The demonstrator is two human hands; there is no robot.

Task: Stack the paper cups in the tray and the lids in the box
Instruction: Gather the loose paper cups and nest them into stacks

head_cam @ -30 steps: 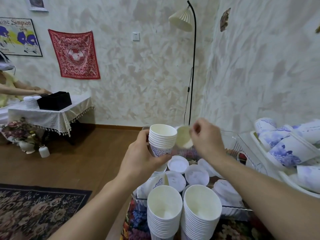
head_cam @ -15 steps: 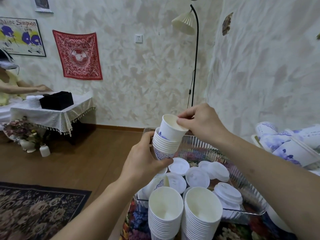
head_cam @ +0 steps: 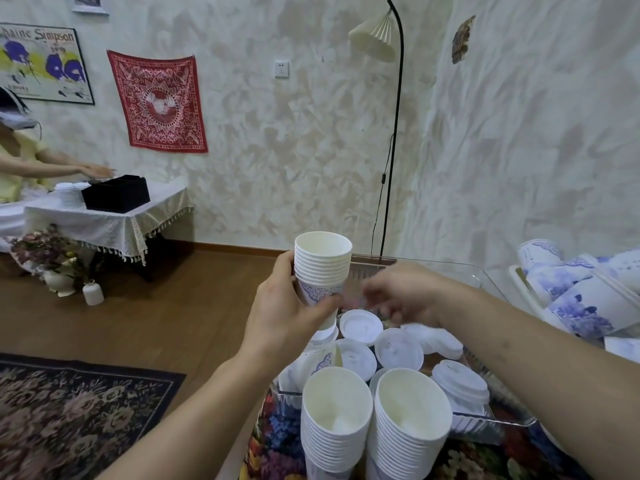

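Note:
My left hand (head_cam: 287, 313) grips a stack of nested white paper cups (head_cam: 322, 265) with a blue pattern, held upright above the table's left end. To its right my right hand (head_cam: 401, 294) is blurred by motion, its fingers loosely spread and holding nothing, just beside the stack's base. Below lies a clear plastic box (head_cam: 485, 422) with several white lids (head_cam: 398, 348) in it. Two tall cup stacks (head_cam: 374, 420) stand in front of the box. Loose blue-patterned cups (head_cam: 581, 303) lie in a white tray (head_cam: 519, 278) at the right.
A floral cloth (head_cam: 273, 452) covers the table under the box. A floor lamp (head_cam: 391, 133) stands behind it by the wall. Far left, another person works at a small table (head_cam: 104, 220) with a black box (head_cam: 116, 194). A patterned rug (head_cam: 69, 410) lies on the wooden floor.
My right hand pushed a cup down into the held stack, let it go and dropped lower to the right. The stack is now one cup taller.

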